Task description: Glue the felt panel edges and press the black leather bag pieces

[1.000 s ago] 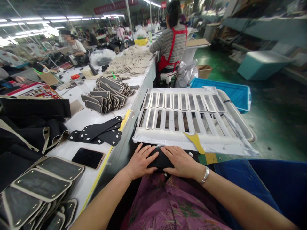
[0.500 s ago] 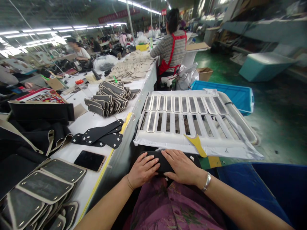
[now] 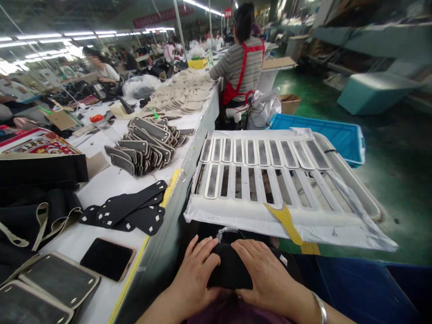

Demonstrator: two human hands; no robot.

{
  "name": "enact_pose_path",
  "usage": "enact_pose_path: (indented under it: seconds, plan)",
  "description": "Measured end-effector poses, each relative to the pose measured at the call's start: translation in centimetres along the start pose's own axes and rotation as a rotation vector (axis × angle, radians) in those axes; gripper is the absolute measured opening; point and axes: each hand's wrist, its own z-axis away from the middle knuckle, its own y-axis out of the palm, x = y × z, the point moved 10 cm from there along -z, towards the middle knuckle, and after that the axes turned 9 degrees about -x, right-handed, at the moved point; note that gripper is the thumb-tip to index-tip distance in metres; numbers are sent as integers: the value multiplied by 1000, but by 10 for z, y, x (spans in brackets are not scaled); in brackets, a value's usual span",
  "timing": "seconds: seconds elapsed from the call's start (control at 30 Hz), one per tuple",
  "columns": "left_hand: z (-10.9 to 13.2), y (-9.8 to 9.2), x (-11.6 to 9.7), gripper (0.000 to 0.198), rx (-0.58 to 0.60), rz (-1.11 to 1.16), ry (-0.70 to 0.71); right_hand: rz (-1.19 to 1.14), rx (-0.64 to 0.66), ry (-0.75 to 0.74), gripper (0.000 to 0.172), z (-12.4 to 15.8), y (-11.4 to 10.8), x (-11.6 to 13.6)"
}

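A black strip [image 3: 229, 266] of leather-like material lies across my lap, with a small white patch near its right end. My left hand [image 3: 197, 274] grips its left part, thumb below and fingers over the upper edge. On the right part, my right hand [image 3: 265, 272] holds it the same way, a silver bracelet at the wrist. Similar black strips [image 3: 130, 209] with white patches lie on the table to the left. Just beyond my hands is a white slotted rack [image 3: 236, 209] bearing a row of grey panels with pale rims [image 3: 250, 152].
A phone [image 3: 107, 259] and stacked pale-edged panels [image 3: 60, 279] are at the left. More panels [image 3: 141, 144] are piled farther along the table. A yellow piece [image 3: 286, 222] hangs over the rack's front edge. Beyond stands a co-worker [image 3: 243, 67]; a blue bin [image 3: 313, 132] is behind the rack.
My view has tilted down and shifted, so the table and rack sit lower in the picture. Both hands remain on the black strip; my left fingers have moved up to its far edge.
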Motion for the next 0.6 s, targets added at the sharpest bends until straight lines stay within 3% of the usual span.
enact_pose_path:
  seconds: [0.1,0.3,0.4,0.47,0.5,0.6]
  plan:
    - [-11,-1,6,33,33,94,-30,-39,16,41,54,-7,1,-3]
    - [-16,1,12,38,20,152,-61,-26,53,60,58,-10,5,-6]
    - [-5,-2,20,61,41,201,-89,25,38,16,66,-5,6,-6]
    - [8,-12,42,79,-6,266,-248,66,31,-36,76,0,7,-6]
    - [18,-19,58,75,-53,291,-379,85,29,-64,80,2,8,-6]
    - [50,-28,93,30,-108,318,-746,140,0,-127,90,4,10,-3]
